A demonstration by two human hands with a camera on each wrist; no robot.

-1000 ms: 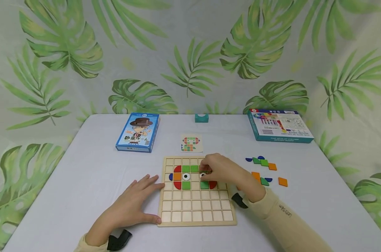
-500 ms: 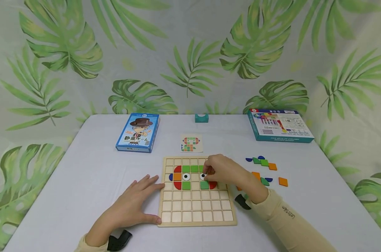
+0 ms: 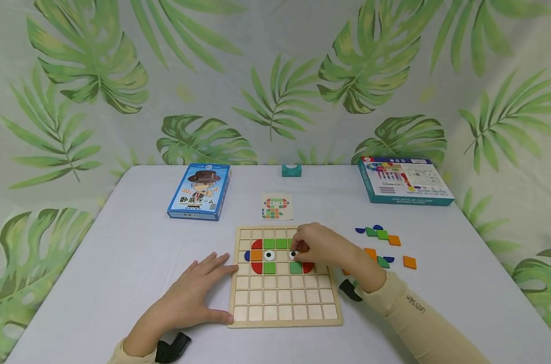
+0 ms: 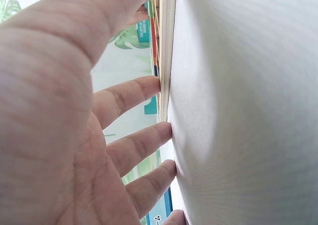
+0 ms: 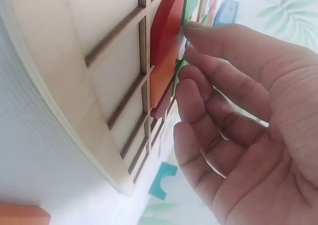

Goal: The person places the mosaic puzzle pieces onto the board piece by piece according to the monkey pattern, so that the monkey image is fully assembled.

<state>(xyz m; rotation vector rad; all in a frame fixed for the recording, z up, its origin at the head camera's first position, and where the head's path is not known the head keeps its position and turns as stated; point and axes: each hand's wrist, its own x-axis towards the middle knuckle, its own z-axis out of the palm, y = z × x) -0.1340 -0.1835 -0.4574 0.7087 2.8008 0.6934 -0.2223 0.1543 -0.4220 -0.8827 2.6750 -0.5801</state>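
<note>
Taking clock directions from the middle of the board as the head view shows it, we record the following.

We find the wooden board (image 3: 285, 323) lying flat on the white tabletop (image 3: 120, 242). It is pale and divided by thin raised strips into a square grid. Coloured tiles fill part of its upper rows; the lower rows show bare wood.

The white eye disc (image 3: 293, 254), marked with a black dot, sits in a cell between 12 and 1 o'clock. We note the right hand (image 3: 322, 246) over it, fingers curled, thumb and index fingertip pinching the disc. A matching disc (image 3: 269, 255) stands near 11 o'clock, with an orange square (image 3: 256, 255) and a blue half-round (image 3: 247, 256) to its left and a green tile (image 3: 269, 267) beneath it. In the right wrist view, an orange tile (image 5: 164, 78) lies between two red tiles with curved edges.

We observe the left hand (image 3: 195, 289) at 9 o'clock, fingers extended and spread, its thumb and index fingertip touching the board's edge.

The pattern card (image 3: 277, 207) lies at 12 o'clock, a blue box (image 3: 199, 192) between 10 and 11, and loose tiles (image 3: 382, 235) between 2 and 3.
</note>
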